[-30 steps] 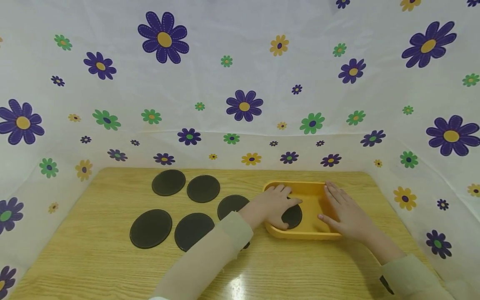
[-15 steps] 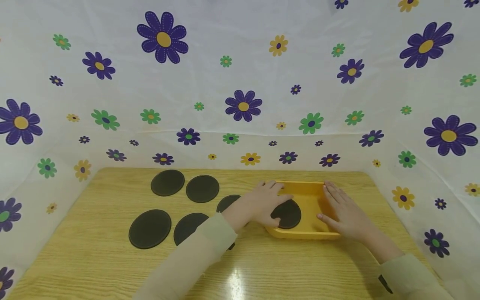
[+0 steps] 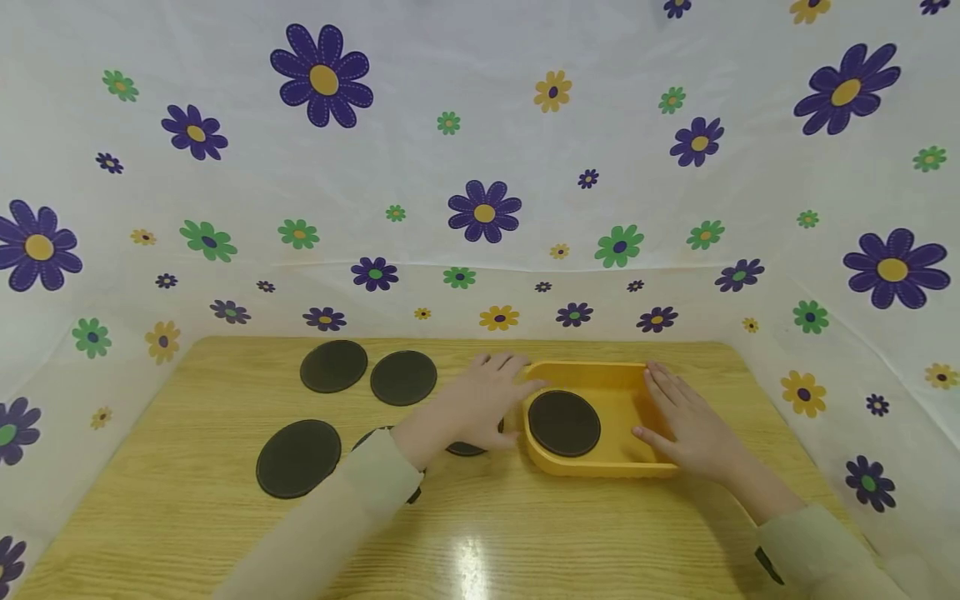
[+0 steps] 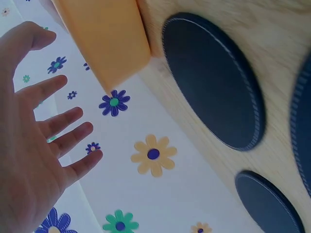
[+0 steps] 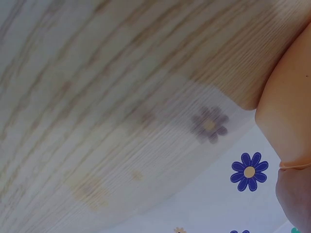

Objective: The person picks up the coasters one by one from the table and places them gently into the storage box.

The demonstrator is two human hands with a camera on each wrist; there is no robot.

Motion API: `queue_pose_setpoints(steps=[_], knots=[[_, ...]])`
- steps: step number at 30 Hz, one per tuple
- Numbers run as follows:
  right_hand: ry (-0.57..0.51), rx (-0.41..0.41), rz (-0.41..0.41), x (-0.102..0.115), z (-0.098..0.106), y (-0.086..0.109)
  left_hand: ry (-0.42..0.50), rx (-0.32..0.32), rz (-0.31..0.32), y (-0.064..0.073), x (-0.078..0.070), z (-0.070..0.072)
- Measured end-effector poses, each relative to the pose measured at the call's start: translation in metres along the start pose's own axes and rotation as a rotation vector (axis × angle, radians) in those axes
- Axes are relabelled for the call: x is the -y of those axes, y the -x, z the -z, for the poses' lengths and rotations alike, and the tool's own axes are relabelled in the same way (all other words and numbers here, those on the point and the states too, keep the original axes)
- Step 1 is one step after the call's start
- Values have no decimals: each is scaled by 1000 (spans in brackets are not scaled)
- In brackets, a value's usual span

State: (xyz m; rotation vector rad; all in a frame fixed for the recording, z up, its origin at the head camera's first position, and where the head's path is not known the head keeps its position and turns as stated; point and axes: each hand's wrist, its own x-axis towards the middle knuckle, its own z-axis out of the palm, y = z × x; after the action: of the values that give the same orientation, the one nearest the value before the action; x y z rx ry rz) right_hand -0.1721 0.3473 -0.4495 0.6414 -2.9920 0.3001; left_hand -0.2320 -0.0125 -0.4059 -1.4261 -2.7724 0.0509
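Note:
A black round coaster (image 3: 564, 423) lies flat inside the left end of a yellow-orange plastic tray (image 3: 615, 469). My left hand (image 3: 474, 404) is just left of the tray, above another black coaster (image 3: 468, 448) that it partly hides. In the left wrist view the fingers of that left hand (image 4: 43, 116) are spread and hold nothing; a coaster with a stitched edge (image 4: 214, 80) lies apart from them on the table. My right hand (image 3: 690, 425) rests over the tray's right end, fingers straight towards the far corner and thumb on the inner side.
More black coasters lie on the left of the wooden table (image 3: 187, 517): a far-left coaster (image 3: 333, 367), a back coaster (image 3: 403, 377) and a near-left coaster (image 3: 298, 458). My left sleeve (image 3: 337, 508) covers part of another. A flowered white cloth (image 3: 420, 167) surrounds the table's back and sides.
My left hand has let go of the coaster in the tray and moved out leftwards over the table coasters. My right hand stays at the tray's right end.

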Motion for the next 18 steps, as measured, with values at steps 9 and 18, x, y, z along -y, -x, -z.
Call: queue_pose_setpoints(steps=[9, 18], knots=[[-3, 4, -4, -1, 0, -1, -34, 4, 53, 22, 16, -11], [6, -1, 5, -1, -1, 0, -88, 35, 68, 30, 25, -33]])
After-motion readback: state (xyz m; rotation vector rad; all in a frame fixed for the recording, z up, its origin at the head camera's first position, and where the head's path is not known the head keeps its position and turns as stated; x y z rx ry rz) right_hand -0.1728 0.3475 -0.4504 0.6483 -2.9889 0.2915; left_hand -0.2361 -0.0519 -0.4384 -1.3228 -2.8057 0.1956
